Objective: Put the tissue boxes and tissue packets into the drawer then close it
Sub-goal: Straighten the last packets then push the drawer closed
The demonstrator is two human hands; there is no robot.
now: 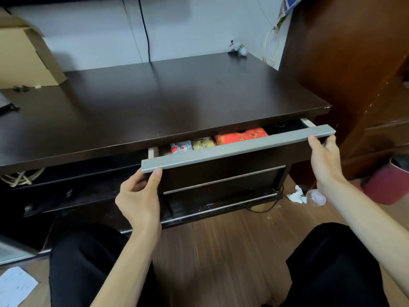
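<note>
In the head view, the person is sitting low before a dark desk and is holding the top drawer by its long grey handle bar, one hand at each end. The left hand is curling round the bar's left end, thumb lying on the front edge and fingers tucked beneath it, so its grip is pinching the handle. The right hand is meeting the bar's right end with the thumb pressing on the front and the fingers hooking behind, a grip likewise closing on the handle rather than lying spread. The drawer is standing only partly open, a narrow gap showing under the desk's front edge. Inside that gap the task's things are lying in a row: a red tissue box with gold patterning towards the right, a pale yellow tissue packet just beside it, and a white packet with red and blue print touching that one on the left. No tissue item is showing on the desk top, so the loading seems to be finished and the closing step appears to be in hand. The next move is calling for an even push from both ends, keeping the front square so the drawer is not jamming on its runners, and for the fingers to be slipping clear before the front meets the frame.
</note>
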